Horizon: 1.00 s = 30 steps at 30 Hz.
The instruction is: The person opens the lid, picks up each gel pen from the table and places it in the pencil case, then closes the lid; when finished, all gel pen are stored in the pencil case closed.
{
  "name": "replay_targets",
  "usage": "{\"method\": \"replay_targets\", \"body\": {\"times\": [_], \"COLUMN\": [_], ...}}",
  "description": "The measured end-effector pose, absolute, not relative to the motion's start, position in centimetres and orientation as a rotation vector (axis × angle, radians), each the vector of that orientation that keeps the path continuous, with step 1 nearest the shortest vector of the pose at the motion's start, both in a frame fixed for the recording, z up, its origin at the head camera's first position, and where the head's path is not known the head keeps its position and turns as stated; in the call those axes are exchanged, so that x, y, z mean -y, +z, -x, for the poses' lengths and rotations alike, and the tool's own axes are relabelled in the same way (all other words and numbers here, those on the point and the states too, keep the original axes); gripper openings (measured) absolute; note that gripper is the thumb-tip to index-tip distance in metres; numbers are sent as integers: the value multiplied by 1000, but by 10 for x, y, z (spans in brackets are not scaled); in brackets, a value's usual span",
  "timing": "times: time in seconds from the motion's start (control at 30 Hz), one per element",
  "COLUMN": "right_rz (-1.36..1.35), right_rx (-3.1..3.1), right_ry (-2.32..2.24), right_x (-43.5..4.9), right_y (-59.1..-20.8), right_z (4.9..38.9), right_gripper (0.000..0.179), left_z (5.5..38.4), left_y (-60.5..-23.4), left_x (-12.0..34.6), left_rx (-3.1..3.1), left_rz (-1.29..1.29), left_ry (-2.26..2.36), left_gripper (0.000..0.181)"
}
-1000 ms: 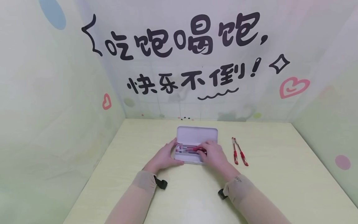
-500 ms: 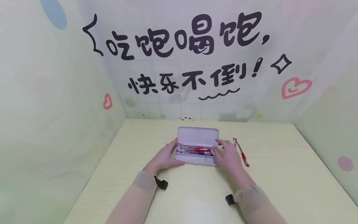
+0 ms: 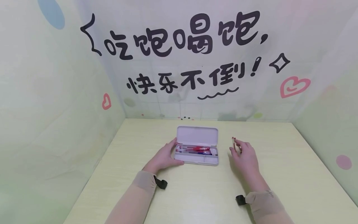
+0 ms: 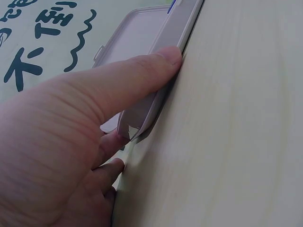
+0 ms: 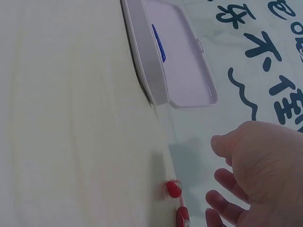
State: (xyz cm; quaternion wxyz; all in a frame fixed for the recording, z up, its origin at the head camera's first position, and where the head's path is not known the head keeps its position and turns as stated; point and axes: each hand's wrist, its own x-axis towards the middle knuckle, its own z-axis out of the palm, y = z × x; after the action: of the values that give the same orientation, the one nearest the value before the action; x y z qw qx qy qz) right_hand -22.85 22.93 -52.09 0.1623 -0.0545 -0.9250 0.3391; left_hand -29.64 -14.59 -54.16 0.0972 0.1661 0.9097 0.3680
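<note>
A pale lilac pencil case point(image 3: 189, 159) lies with its lid raised on the table. Several red and blue pens point(image 3: 195, 150) fill its rear compartment. My left hand point(image 3: 163, 158) grips the case's left end, with the thumb point(image 4: 142, 73) along the front edge and fingers behind. Right of the case, my right hand point(image 3: 247, 160) hovers over two red pens point(image 3: 233, 141), which it mostly covers in the head view. Its fingers are loosely bent and hold nothing. In the right wrist view, red pen ends point(image 5: 174, 188) sit on the table, apart from the fingers.
The pale wood table point(image 3: 195, 199) runs back to a printed backdrop point(image 3: 190, 102) with black lettering. Printed side walls point(image 3: 330, 140) stand left and right. The front of the case has two compartments, a long one and a short one point(image 3: 211, 160).
My right hand has let go of a red pen in the case's rear compartment, then moved right to the two loose pens. The left hand has stayed on the case.
</note>
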Motion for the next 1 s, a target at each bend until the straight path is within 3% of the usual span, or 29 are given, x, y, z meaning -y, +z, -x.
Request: {"method": "replay_targets", "body": {"times": [0.37, 0.77, 1.0], "right_rz": [394, 465, 478], "right_rx": [2744, 2850, 2902], "right_ry": [999, 872, 851], "right_x": [-245, -253, -255], "right_y": [-526, -528, -524], "right_z": [217, 217, 217], "right_gripper": [56, 64, 53], "left_z": [300, 297, 298], "left_y": [-544, -542, -543], "left_x": [147, 147, 148], "left_rx": [-2696, -2698, -2705], "left_rz": [-533, -524, -506], "left_ry": [1101, 1088, 1076], "left_gripper": [132, 132, 132]}}
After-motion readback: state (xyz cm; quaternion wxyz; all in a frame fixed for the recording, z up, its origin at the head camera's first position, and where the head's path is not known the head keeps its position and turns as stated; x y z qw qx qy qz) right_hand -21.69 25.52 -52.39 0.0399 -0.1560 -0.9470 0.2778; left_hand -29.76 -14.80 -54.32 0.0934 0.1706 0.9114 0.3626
